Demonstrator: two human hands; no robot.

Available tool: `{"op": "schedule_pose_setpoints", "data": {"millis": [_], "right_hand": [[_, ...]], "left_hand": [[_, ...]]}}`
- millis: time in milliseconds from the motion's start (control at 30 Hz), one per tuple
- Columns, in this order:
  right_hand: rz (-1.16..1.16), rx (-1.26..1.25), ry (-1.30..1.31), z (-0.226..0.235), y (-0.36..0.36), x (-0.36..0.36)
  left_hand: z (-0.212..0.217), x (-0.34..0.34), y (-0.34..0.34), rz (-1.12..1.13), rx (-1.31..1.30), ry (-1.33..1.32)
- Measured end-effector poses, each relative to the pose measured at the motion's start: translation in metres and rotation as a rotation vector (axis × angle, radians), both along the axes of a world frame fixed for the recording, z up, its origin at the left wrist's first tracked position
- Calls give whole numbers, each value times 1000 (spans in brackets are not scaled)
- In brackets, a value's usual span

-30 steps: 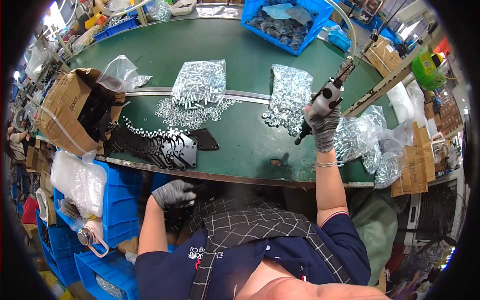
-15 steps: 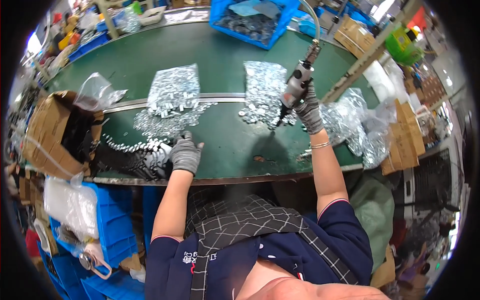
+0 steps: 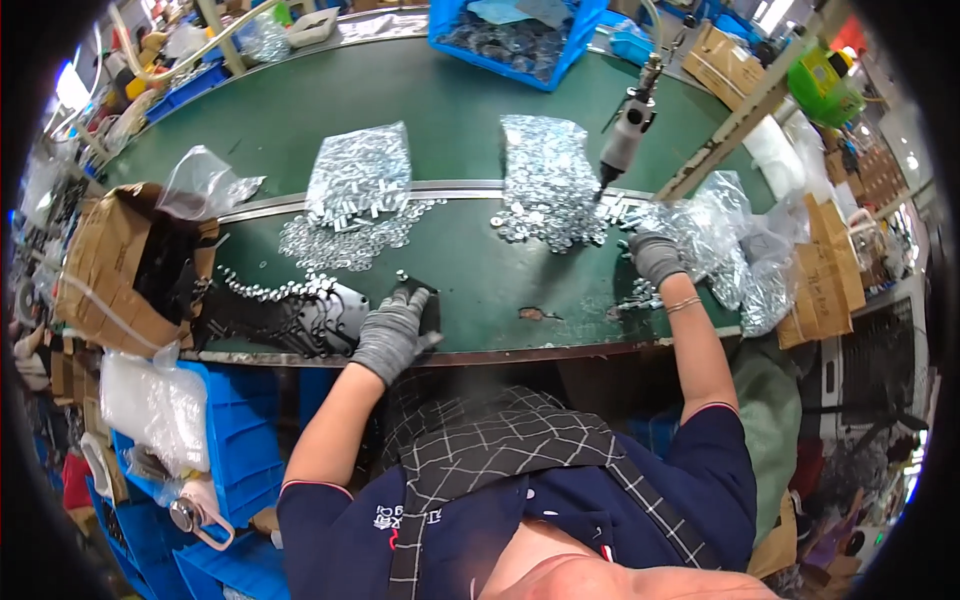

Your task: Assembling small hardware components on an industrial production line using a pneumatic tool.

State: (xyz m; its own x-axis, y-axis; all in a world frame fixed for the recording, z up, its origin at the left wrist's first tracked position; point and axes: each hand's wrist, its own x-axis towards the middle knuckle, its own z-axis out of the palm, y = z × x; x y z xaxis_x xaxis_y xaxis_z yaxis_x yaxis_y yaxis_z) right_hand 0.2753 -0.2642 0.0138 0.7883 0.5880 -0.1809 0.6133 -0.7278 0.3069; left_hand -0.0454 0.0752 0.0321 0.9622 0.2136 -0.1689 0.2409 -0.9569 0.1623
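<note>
My left hand (image 3: 392, 335), in a grey knitted glove, grips a flat black piece (image 3: 431, 312) near the table's front edge, with thumb and fingers around it. Just past the fingertips stands a small shiny metal part (image 3: 402, 275). My right hand (image 3: 657, 259), gloved too, is at the right beside loose small metal parts (image 3: 640, 295), its fingers curled; whatever they hold is hidden. A pneumatic screwdriver (image 3: 625, 135) hangs from its hose, tip down, above and left of that hand. Black parts with metallic ends (image 3: 300, 320) lie in an overlapping row left of my left hand.
Two clear bags, a left one (image 3: 360, 165) and a right one (image 3: 545, 155), spill small metal pieces onto the green table (image 3: 450, 240). A blue crate (image 3: 510, 60) stands at the back. Cardboard boxes flank the work area, the left one (image 3: 115, 265) open. Crumpled plastic (image 3: 715, 230) lies right.
My right hand has let go of the screwdriver and dropped down and right to the metal parts. My left hand has moved right from the row, now with a black piece.
</note>
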Motion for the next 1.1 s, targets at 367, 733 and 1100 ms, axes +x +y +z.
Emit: {"op": "schedule_pose_setpoints", "data": {"millis": [367, 733, 1100], "right_hand": [[66, 489, 148, 1, 34, -58], [-118, 259, -23, 4, 14, -26], [-62, 424, -92, 10, 22, -52]], "left_hand": [[10, 38, -21, 78, -14, 348], [-6, 21, 13, 164, -87, 8], [-37, 12, -22, 575, -2167, -329]]}}
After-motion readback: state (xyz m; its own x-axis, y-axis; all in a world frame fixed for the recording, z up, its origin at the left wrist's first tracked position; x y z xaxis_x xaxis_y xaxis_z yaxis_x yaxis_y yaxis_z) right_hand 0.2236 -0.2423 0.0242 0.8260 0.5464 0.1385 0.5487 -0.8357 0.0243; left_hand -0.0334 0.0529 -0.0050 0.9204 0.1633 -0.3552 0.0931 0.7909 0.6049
